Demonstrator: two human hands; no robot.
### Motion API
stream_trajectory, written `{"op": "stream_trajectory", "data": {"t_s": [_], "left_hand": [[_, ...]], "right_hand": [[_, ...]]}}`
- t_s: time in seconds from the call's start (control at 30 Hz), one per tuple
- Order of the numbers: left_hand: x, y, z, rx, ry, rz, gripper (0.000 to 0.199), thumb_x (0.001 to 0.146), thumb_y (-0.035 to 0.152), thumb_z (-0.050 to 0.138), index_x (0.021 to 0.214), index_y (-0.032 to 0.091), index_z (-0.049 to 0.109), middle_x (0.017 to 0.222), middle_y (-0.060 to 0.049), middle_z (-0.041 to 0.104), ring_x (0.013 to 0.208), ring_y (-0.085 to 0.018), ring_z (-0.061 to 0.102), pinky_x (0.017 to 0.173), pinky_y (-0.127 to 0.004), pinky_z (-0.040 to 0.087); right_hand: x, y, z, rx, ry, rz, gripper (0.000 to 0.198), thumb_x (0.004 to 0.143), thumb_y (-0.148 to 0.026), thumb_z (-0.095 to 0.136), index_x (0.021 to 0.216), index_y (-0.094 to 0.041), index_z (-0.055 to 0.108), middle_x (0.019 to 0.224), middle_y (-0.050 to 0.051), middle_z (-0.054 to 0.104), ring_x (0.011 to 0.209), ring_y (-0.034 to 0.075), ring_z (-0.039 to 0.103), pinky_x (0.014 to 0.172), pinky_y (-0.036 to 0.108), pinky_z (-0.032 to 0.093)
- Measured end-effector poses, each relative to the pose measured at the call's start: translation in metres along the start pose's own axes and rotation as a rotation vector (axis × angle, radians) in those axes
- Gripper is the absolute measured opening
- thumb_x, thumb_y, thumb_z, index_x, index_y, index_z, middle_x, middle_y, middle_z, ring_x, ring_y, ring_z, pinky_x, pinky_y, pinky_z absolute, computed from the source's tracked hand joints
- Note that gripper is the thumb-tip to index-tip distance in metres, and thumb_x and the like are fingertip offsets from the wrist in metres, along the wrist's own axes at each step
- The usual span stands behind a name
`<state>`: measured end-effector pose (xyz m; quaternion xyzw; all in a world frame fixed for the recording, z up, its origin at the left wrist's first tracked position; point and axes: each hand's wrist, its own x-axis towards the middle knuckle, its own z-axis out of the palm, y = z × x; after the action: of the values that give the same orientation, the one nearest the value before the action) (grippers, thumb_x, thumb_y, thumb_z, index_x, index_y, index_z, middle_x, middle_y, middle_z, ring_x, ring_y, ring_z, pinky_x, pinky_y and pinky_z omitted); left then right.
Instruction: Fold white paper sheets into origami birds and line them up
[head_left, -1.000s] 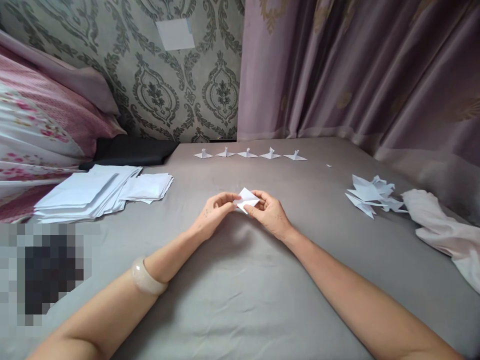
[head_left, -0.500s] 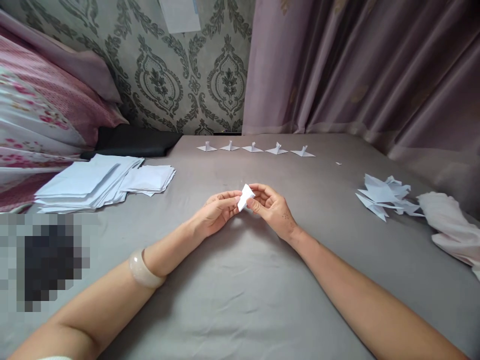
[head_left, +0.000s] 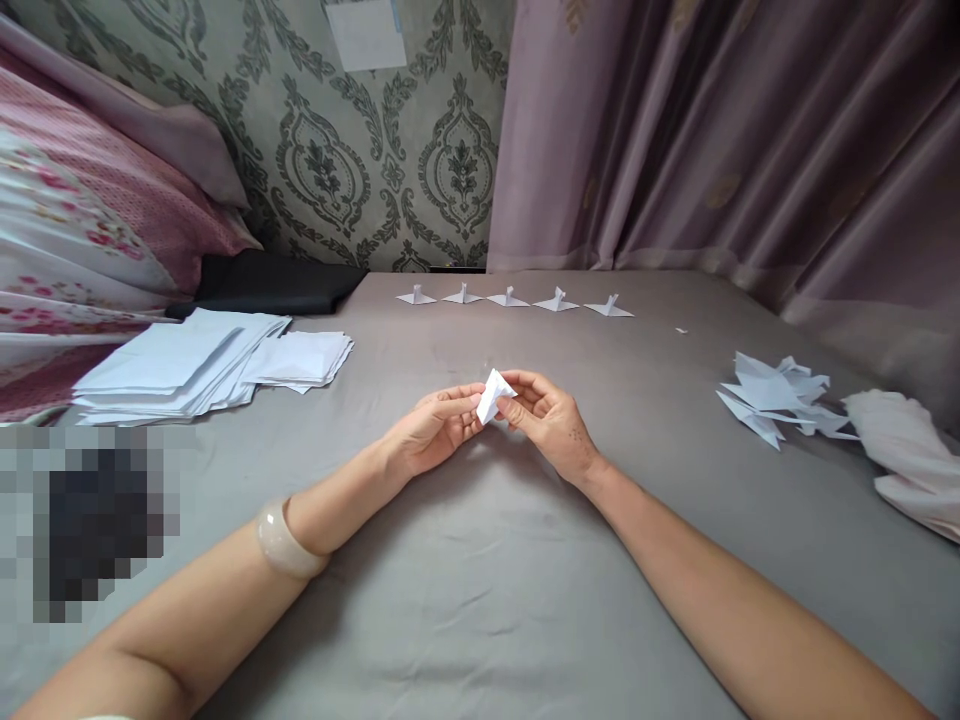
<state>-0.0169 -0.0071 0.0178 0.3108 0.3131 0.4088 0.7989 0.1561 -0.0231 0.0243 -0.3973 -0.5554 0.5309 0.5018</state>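
A small folded piece of white paper point(head_left: 492, 394) is held up between my two hands, above the grey cloth surface point(head_left: 465, 600). My left hand point(head_left: 439, 425) pinches its left side between thumb and fingers. On the right side, my right hand point(head_left: 546, 420) grips it, thumb in front and fingers behind. The paper has a pointed top and a flap standing out to the right. Parts of its lower edge and back are hidden by my fingers.
Several folded paper figures point(head_left: 559, 301) stand in a row at the back. Stacked white paper sheets point(head_left: 157, 360) and smaller squares point(head_left: 304, 358) lie left. A pile of folded paper pieces point(head_left: 780, 395) and a pale cloth point(head_left: 900, 440) are right. A black folded item point(head_left: 277, 283) lies back left.
The folded paper shows a wider flap on its right side, opened out by my right fingers. Both hands stay almost in place. The view has shifted slightly.
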Motion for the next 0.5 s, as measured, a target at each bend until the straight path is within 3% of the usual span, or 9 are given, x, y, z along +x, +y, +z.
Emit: {"op": "stream_trajectory", "data": {"t_s": [0.13, 0.27, 0.37, 0.5], "left_hand": [[0.0004, 0.0005, 0.0011, -0.03, 0.038, 0.016, 0.015, 0.079, 0.008, 0.066, 0.093, 0.012, 0.069, 0.083, -0.005, 0.068, 0.077, -0.01, 0.064, 0.077, -0.02, 0.05], [0.0003, 0.0002, 0.0028, -0.026, 0.043, 0.037, 0.017, 0.078, 0.008, 0.067, 0.095, 0.009, 0.068, 0.085, -0.007, 0.069, 0.077, -0.011, 0.064, 0.077, -0.022, 0.05], [0.0004, 0.0001, 0.0024, -0.013, 0.061, 0.061, 0.017, 0.077, 0.009, 0.068, 0.094, 0.009, 0.068, 0.083, -0.006, 0.069, 0.076, -0.011, 0.064, 0.077, -0.022, 0.05], [0.0002, 0.0001, 0.0003, 0.035, 0.104, 0.1, 0.018, 0.076, 0.012, 0.07, 0.093, 0.009, 0.068, 0.084, -0.006, 0.068, 0.077, -0.012, 0.064, 0.076, -0.022, 0.049]], "right_hand": [[0.0014, 0.0025, -0.0003, 0.039, 0.046, -0.004, 0.048, 0.069, -0.041, 0.074, 0.106, -0.022, 0.051, 0.094, 0.004, 0.07, 0.07, 0.014, 0.065, 0.066, 0.03, 0.053], [0.0038, 0.0069, -0.0007, 0.054, 0.114, -0.021, 0.042, 0.066, -0.039, 0.076, 0.092, -0.023, 0.048, 0.076, -0.002, 0.068, 0.059, 0.012, 0.062, 0.057, 0.026, 0.049], [0.003, 0.0061, -0.0021, 0.004, 0.094, 0.002, 0.029, 0.068, -0.039, 0.073, 0.082, -0.02, 0.055, 0.071, -0.001, 0.066, 0.064, 0.014, 0.063, 0.055, 0.026, 0.047], [-0.0012, -0.0005, -0.0049, 0.004, 0.003, 0.042, 0.027, 0.075, -0.041, 0.067, 0.089, -0.019, 0.065, 0.081, 0.003, 0.069, 0.075, 0.017, 0.065, 0.061, 0.028, 0.048]]}}
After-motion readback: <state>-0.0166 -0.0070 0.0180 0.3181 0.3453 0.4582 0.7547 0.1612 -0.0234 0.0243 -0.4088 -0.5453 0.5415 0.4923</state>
